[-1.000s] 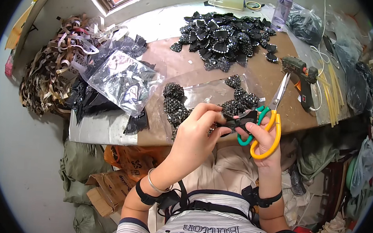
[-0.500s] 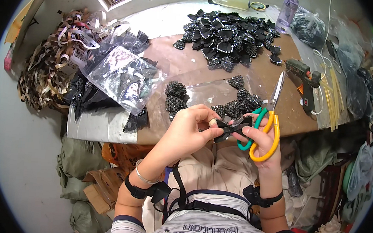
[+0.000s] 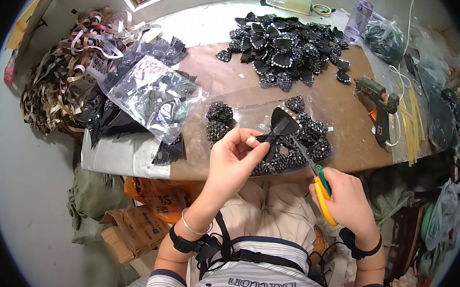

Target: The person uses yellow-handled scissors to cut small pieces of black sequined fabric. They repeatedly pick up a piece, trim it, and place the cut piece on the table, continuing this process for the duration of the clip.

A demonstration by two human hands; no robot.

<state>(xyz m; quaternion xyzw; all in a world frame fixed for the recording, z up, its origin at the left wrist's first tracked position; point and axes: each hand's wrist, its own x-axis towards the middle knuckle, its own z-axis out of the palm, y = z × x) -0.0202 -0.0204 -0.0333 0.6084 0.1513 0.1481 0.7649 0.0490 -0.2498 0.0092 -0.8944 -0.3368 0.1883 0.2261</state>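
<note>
My left hand [image 3: 238, 153] pinches a black fabric bow [image 3: 283, 124] between thumb and fingertips, holding it up over the table's near edge. In my right hand [image 3: 346, 198] is a pair of scissors [image 3: 322, 193] with yellow and green handles. Its blades point up and left and reach the bow's right side; whether they touch it I cannot tell. Beneath and behind the bow, black studded bows [image 3: 316, 136] lie on a clear plastic sheet [image 3: 250, 115]. Another small cluster of studded pieces [image 3: 219, 116] sits left of them.
A large heap of black rhinestone-edged bows [image 3: 285, 46] covers the table's back middle. At right lie a hot glue gun [image 3: 377, 103] and yellowish glue sticks [image 3: 414, 121]. Ribbon strips [image 3: 69, 73] and a clear plastic bag [image 3: 150, 98] crowd the left. A purple bottle [image 3: 358, 19] stands far right.
The scissors have swung from lying across my right palm, blades up, to a working grip angled at the bow. My right hand has left the bow, which my left hand now holds alone, tilted upright.
</note>
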